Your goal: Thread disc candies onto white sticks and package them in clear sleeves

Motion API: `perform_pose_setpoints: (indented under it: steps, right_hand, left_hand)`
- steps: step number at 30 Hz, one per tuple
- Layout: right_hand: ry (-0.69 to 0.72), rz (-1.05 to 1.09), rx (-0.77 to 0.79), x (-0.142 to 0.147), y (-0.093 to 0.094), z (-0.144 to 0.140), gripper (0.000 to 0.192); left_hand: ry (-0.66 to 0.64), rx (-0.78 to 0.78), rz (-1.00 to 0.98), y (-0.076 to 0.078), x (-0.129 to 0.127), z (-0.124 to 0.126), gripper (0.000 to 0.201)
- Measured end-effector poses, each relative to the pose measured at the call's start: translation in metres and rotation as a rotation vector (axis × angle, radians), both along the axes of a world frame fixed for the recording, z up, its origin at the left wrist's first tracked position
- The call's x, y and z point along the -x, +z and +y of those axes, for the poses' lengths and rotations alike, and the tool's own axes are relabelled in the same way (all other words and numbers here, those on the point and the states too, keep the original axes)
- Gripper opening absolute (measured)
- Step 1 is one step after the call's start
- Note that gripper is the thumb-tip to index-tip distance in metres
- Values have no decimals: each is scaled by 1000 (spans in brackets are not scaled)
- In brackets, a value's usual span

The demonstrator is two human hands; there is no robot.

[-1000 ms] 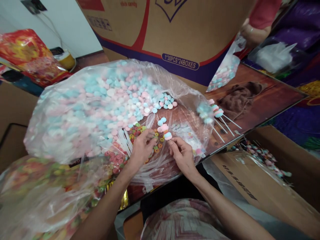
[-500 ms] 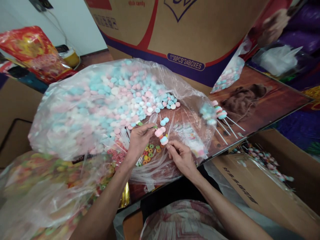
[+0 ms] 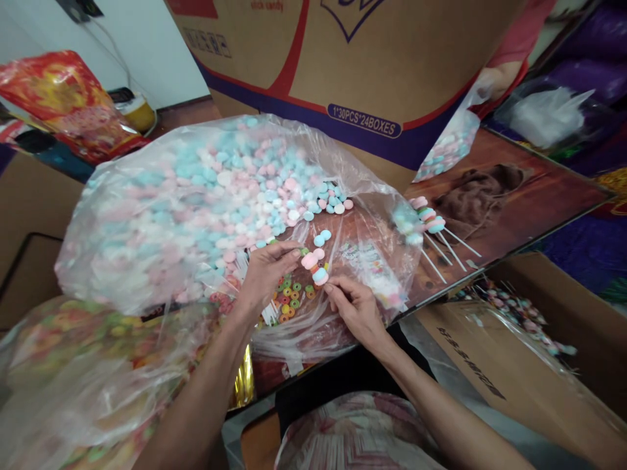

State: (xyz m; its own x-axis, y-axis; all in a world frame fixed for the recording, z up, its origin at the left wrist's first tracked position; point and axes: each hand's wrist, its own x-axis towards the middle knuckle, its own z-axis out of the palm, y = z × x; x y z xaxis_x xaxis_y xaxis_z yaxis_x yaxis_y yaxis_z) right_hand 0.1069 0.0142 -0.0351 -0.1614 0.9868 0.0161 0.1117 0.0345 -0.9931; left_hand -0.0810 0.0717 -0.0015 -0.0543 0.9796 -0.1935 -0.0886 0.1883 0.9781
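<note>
My right hand (image 3: 353, 307) pinches the lower end of a thin stick threaded with pink, orange and blue candy discs (image 3: 314, 266). My left hand (image 3: 264, 269) is at the stick's top end, fingertips closed on a small green ring candy. Both hands work over the mouth of a large clear plastic bag (image 3: 161, 215) full of pink, blue and white candy discs. Loose coloured ring candies (image 3: 290, 295) and white sticks (image 3: 245, 267) lie on the plastic just below my hands.
Finished candy sticks (image 3: 426, 222) lie on the brown table (image 3: 529, 189) to the right. A big cardboard box (image 3: 372, 65) stands behind. Another person's arm holds a small candy bag (image 3: 448, 147) at upper right. An open carton (image 3: 519, 339) sits low right, a ring-candy bag (image 3: 73, 365) low left.
My left hand lifted off the ring candies and came up to the top of the stick. The stick tilted left. The other person's arm shifted at the upper right.
</note>
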Motion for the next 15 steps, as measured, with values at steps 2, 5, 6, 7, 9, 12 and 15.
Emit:
perform_pose_setpoints:
  steps: [2, 5, 6, 7, 9, 12, 15]
  right_hand:
    - [6, 6, -10, 0, 0, 0, 25]
    - [14, 2, -20, 1, -1, 0, 25]
    - [16, -4, -21, 1, -2, 0, 25]
    - [18, -12, -22, 1, -2, -1, 25]
    - [17, -21, -23, 1, -2, -1, 24]
    - [6, -23, -21, 1, 0, -1, 24]
    - [6, -32, -22, 1, 1, -1, 24]
  left_hand:
    - [-3, 48, -63, 2, 3, 1, 36]
    - [5, 107, -135, 3, 6, 3, 39]
    - [6, 120, -151, 2, 6, 3, 40]
    - [2, 130, -164, 2, 7, 4, 40]
    - [-10, 147, -186, 1, 6, 4, 39]
    - [-13, 182, -219, 1, 5, 4, 39]
    - [2, 219, -260, 0, 3, 3, 39]
